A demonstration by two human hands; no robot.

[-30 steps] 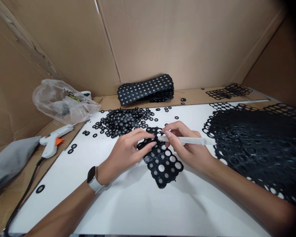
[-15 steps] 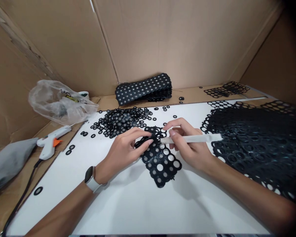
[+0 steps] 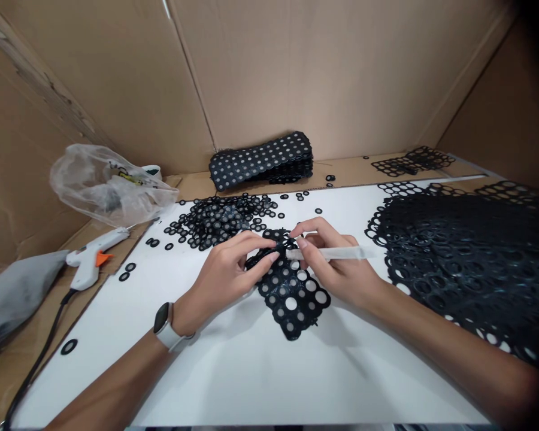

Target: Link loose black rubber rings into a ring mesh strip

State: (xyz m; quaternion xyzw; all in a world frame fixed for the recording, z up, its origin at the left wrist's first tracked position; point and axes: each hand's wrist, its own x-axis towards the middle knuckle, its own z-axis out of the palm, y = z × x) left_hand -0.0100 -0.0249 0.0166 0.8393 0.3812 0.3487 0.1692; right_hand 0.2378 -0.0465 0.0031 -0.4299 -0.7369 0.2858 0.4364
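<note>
A small black perforated sheet (image 3: 296,302) lies on the white board (image 3: 251,371) at the middle. My left hand (image 3: 227,275), with a watch on its wrist, presses fingers curled onto the sheet's upper left part. My right hand (image 3: 336,266) pinches a white stick (image 3: 336,253) like a pen, its tip at the sheet's top edge beside my left fingertips. A pile of loose black rings (image 3: 218,218) sits just beyond my hands.
A large heap of black punched-out mesh (image 3: 467,257) covers the right side. A stack of dotted black sheets (image 3: 260,158) rests against the cardboard back wall. At the left lie a white glue gun (image 3: 94,254), a clear plastic bag (image 3: 103,185) and a grey cloth (image 3: 13,293).
My right hand has drawn the white stick a little to the left, tip closer to my left fingertips. My left hand stays on the sheet.
</note>
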